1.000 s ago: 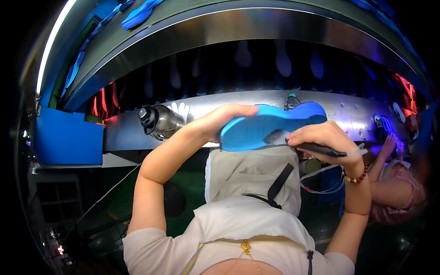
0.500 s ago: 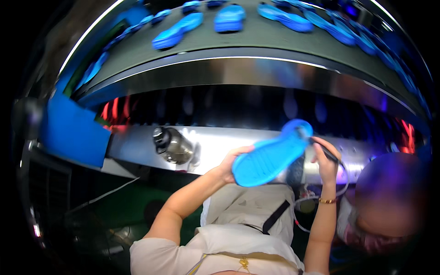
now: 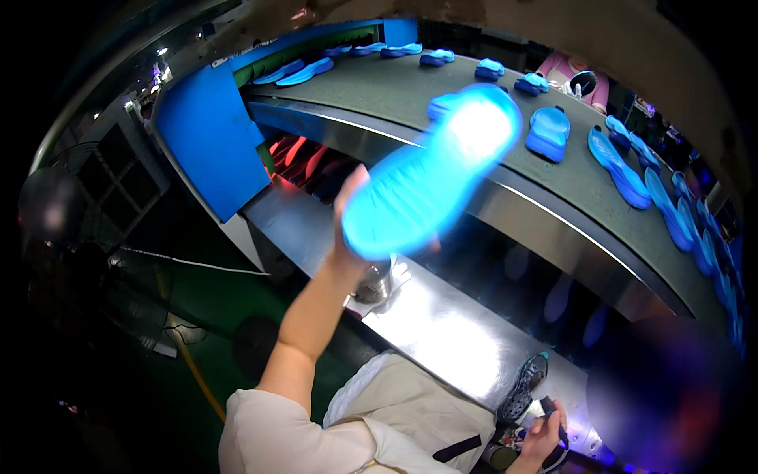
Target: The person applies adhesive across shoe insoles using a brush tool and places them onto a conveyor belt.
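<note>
My left hand [image 3: 349, 207] is raised toward the conveyor belt [image 3: 379, 99], closed around the edge of a bright blue shoe sole [image 3: 410, 186]. The sole is tilted and motion-blurred, with a glare patch on its far end. It overlaps the belt in view; whether it touches the belt I cannot tell. Down at the lower right, my right hand [image 3: 540, 439] is closed on a slim black handheld tool [image 3: 551, 411] with a cable. Close to that hand, a dark patterned shoe-shaped piece [image 3: 523, 389] lies on the metal shelf [image 3: 442, 316].
Several blue soles [image 3: 548, 134] lie along the belt. A bottle [image 3: 373, 286] stands on the shelf, partly behind my left arm. A blue panel [image 3: 209, 142] flanks the belt's left end. Another person [image 3: 592, 83] is across the belt; a blurred rounded shape [image 3: 667, 387] is at right.
My left hand has carried the sole up and away toward the belt. My right hand, with the black tool, has come away from the sole. The view has turned left.
</note>
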`<state>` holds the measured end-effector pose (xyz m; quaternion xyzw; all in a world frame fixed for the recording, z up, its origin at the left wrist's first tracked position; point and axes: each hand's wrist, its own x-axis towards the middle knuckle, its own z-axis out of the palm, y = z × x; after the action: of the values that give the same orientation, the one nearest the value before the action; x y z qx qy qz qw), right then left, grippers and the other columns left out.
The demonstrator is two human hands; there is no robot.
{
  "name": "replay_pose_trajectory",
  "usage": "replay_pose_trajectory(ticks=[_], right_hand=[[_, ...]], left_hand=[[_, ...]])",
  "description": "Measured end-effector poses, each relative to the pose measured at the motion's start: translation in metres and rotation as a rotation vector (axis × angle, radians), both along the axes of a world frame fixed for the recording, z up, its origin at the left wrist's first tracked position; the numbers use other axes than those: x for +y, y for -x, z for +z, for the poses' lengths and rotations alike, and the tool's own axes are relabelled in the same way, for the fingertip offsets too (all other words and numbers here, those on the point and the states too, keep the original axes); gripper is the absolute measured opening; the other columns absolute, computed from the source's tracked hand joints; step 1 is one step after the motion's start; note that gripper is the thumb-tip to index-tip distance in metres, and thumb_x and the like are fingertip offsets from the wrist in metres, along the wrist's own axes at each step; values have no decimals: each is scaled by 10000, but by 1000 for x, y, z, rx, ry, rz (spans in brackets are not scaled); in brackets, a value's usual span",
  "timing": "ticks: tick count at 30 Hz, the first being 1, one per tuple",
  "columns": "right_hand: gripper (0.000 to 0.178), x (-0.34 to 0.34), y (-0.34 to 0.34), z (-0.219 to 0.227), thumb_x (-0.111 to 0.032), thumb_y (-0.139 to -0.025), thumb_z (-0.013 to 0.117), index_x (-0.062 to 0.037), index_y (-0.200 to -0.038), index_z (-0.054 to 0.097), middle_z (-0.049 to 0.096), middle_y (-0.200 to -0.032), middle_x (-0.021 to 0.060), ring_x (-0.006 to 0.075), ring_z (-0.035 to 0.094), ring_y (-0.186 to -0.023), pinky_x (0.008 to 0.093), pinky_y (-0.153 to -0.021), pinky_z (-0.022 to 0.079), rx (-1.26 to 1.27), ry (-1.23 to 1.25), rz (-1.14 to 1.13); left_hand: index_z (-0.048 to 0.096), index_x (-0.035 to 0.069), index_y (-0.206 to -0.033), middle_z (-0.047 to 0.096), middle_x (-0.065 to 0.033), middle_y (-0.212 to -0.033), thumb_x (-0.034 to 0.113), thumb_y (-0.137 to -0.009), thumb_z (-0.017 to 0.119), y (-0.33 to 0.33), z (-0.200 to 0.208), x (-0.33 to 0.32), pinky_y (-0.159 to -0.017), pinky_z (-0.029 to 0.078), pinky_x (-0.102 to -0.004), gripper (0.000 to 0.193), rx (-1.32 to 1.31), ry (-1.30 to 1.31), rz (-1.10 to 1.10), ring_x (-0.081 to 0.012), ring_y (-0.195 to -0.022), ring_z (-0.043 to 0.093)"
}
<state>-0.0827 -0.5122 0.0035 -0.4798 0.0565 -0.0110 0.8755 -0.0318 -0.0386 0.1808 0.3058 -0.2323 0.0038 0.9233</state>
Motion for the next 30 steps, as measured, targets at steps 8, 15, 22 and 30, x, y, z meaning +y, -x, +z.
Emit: replay_pose_trajectory(ticks=[8,15,22,30], right_hand=[[261,22,9,-3,-175,-918,516,6,-1102,553,643,-897,86,90,462,-451,199,-400,364,94,-150,-80],[231,16,9,-13,-128,-908,512,21,-1077,564,645,-892,103,118,490,-462,231,-408,376,229,-155,-177],[217,9,4,-21,-119,-894,520,17,-1052,580,647,-833,86,131,504,-460,251,-422,394,249,-232,-139],[158,-35,21,-55,-76,-896,543,-25,-1036,595,651,-987,116,181,583,-631,271,-494,467,287,-424,-123]], left_hand=[[380,5,-1339,391,-159,-1382,539,-859,479,-162,67,64,-1032,343,-439,725,218,-419,1012,-301,-1271,390],[223,280,-1446,564,-148,-1224,355,-760,607,-213,87,4,-1040,129,-653,790,147,-2262,1040,-313,-1183,494],[471,220,-1320,552,-149,-1243,577,-712,582,-246,88,-89,-1008,127,-680,713,-105,-2207,907,-324,-1200,476],[635,153,-1114,627,-154,-1114,458,-697,624,-301,87,-214,-995,177,-675,516,-204,-2123,786,-329,-1122,540]])
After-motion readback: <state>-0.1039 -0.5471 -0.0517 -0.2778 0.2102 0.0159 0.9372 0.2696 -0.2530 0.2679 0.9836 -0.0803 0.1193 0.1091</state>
